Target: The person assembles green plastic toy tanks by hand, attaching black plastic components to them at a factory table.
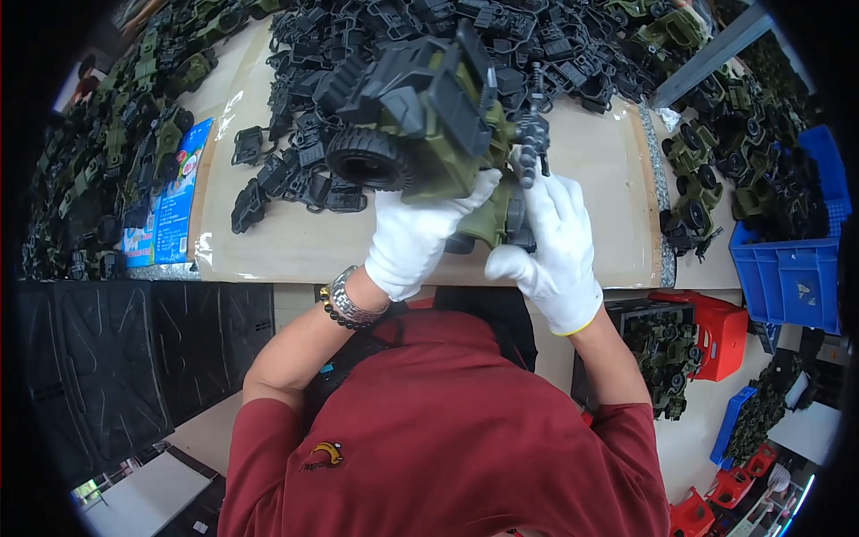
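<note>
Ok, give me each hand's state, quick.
Left hand: holding the green-and-black toy military vehicle.
Right hand: open, thumb spread, fingers at the black toy machine gun.

The toy vehicle (438, 134) covers some fingers of the left hand (413, 237), so its grip is not fully visible. The upper edge cuts the dark parts pile (573, 49); the lower edge cuts the red shirt (429, 403).
</note>
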### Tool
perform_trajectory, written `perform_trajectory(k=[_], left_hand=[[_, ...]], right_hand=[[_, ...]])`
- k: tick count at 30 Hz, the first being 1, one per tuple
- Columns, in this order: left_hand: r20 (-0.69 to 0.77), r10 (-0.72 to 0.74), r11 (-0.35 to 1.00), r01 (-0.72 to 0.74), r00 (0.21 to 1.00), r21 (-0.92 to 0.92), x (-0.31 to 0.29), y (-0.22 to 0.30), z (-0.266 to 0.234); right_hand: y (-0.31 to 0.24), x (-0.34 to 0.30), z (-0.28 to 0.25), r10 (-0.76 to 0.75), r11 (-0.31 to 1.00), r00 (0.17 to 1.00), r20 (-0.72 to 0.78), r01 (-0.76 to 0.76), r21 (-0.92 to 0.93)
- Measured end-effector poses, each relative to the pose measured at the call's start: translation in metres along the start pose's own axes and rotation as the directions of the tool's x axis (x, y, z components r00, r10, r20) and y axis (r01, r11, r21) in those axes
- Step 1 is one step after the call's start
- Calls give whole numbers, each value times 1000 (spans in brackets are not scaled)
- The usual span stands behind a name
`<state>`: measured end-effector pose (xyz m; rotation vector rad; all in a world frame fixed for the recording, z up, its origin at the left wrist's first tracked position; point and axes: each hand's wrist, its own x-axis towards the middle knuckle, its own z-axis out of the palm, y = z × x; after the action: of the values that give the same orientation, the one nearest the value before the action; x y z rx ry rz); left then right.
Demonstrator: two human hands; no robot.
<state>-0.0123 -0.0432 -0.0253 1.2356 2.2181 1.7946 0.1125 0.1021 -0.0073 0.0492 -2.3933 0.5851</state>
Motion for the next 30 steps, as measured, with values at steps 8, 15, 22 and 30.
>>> perform_trajectory(k=[8,15,22,30], left_hand=[[21,-265,750,220,964,-623,9,7,-3],[270,-528,207,431,805,-878,24,71,-2],[200,68,971,-111,977,212,-1,67,8],[430,-699,5,605,571,-796,3,82,-35]], right_hand=[[-11,31,-29,-56,991,986,155,74,-114],[-37,59,-13,-208,969,844,-494,246,12],[-14,57,-13,-211,976,873,-440,210,-50],[-14,48,-62,-25,999,1000,2,25,24]])
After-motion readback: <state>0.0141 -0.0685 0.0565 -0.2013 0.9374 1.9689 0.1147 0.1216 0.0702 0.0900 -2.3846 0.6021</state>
